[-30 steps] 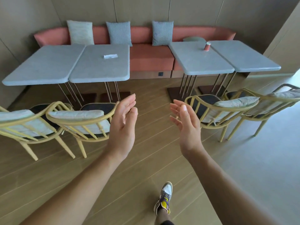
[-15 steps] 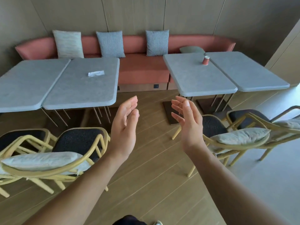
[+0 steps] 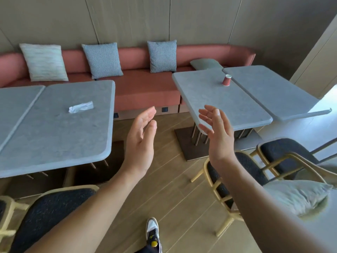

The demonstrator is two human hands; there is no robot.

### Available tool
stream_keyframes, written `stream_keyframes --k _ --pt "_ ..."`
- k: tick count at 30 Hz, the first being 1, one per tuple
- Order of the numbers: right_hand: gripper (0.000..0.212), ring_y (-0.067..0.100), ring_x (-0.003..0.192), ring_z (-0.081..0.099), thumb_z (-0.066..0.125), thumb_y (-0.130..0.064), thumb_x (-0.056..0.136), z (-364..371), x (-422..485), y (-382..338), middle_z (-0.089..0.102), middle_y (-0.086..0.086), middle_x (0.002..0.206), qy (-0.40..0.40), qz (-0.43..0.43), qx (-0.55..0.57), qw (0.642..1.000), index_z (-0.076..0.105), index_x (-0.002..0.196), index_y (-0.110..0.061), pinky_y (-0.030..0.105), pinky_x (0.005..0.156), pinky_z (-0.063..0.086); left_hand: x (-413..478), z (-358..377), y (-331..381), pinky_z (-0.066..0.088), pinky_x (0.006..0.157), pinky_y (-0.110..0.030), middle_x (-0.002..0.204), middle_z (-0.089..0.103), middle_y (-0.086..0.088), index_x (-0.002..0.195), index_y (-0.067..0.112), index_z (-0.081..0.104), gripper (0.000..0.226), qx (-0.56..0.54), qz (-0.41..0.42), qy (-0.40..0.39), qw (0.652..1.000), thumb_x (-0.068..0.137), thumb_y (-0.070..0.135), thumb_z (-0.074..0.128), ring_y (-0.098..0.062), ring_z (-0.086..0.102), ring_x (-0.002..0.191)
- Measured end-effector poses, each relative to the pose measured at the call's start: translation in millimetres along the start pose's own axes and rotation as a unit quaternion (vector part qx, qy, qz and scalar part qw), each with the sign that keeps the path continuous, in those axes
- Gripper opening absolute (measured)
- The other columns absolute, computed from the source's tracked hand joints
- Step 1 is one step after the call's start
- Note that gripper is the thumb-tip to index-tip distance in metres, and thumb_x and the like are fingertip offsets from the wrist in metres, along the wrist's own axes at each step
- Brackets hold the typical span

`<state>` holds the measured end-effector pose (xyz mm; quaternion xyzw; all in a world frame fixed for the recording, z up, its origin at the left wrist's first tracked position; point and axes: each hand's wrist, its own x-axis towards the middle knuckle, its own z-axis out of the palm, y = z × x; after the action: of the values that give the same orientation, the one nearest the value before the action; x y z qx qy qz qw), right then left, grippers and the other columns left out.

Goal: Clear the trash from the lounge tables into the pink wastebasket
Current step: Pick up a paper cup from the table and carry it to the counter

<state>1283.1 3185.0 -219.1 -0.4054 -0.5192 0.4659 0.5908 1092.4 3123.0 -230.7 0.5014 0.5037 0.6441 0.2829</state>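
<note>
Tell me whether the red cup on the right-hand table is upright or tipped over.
Upright: the red cup stands on end on the grey table, not lying on its side. Whether mouth-up or inverted, cannot tell.

I am seeing the left forearm (image 3: 91, 207) and the right forearm (image 3: 255, 198) running bare up to the left grip (image 3: 140, 141) and the right grip (image 3: 217, 136). Lower down, one sneaker (image 3: 152, 227) is showing white and grey with a yellow-and-black patch, under a dark trouser hem (image 3: 145, 251).
</note>
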Motion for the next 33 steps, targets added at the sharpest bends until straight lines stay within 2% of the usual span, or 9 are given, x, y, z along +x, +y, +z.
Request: stream_keyframes --k 5,12,17,26,30,33 --pt "0.037 0.017 0.124 0.066 0.042 -0.044 0.111 38 99 23 0.074 -0.005 0.123 0.031 -0.008 0.001 0.999 0.068 0.127 -0.022 0.046 0.108 0.054 108 -6 -32 0.045 0.119 -0.053 0.147 0.06 0.02 0.135 0.052 0.059 0.036 0.0 0.004 -0.043 0.999 0.101 0.053 0.049 -0.003 0.052 0.142" --pt "0.034 0.018 0.121 0.068 0.044 -0.047 0.108 65 196 57 0.075 -0.004 0.122 0.06 0.0 -0.002 0.998 0.07 0.121 -0.029 0.051 0.108 0.054 221 10 -64 0.046 0.118 -0.052 0.146 0.061 0.019 0.138 0.041 0.057 0.042 -0.004 -0.005 -0.073 0.997 0.1 0.056 0.048 -0.001 0.053 0.141" --pt "0.035 0.016 0.121 0.068 0.045 -0.051 0.106 63 269 87 0.075 -0.007 0.122 0.079 0.002 -0.004 0.997 0.07 0.121 -0.032 0.045 0.105 0.056 288 45 -93 0.044 0.12 -0.05 0.148 0.059 0.013 0.139 0.033 0.056 0.048 -0.019 -0.009 -0.09 0.996 0.096 0.054 0.049 -0.001 0.053 0.14" --pt "0.04 0.015 0.121 0.068 0.044 -0.052 0.103 17 430 147 0.073 -0.003 0.126 0.125 0.021 0.004 0.992 0.067 0.124 -0.027 0.038 0.104 0.056 428 157 -161 0.044 0.12 -0.049 0.147 0.061 0.006 0.135 0.03 0.058 0.047 -0.035 -0.018 -0.128 0.991 0.093 0.051 0.053 -0.006 0.055 0.14" --pt "0.025 0.014 0.117 0.07 0.045 -0.039 0.112 -30 506 163 0.074 -0.001 0.123 0.158 0.046 0.004 0.986 0.068 0.119 -0.029 0.045 0.105 0.056 490 220 -192 0.041 0.121 -0.055 0.145 0.063 0.006 0.134 0.031 0.06 0.045 -0.032 -0.034 -0.15 0.988 0.094 0.052 0.056 -0.007 0.055 0.14" --pt "0.025 0.017 0.116 0.07 0.051 -0.044 0.106 -62 552 170 0.075 0.0 0.12 0.187 0.049 0.009 0.981 0.069 0.116 -0.029 0.044 0.101 0.057 526 264 -212 0.041 0.121 -0.056 0.146 0.063 0.006 0.135 0.032 0.06 0.046 -0.041 -0.048 -0.161 0.985 0.094 0.052 0.058 -0.007 0.054 0.141"
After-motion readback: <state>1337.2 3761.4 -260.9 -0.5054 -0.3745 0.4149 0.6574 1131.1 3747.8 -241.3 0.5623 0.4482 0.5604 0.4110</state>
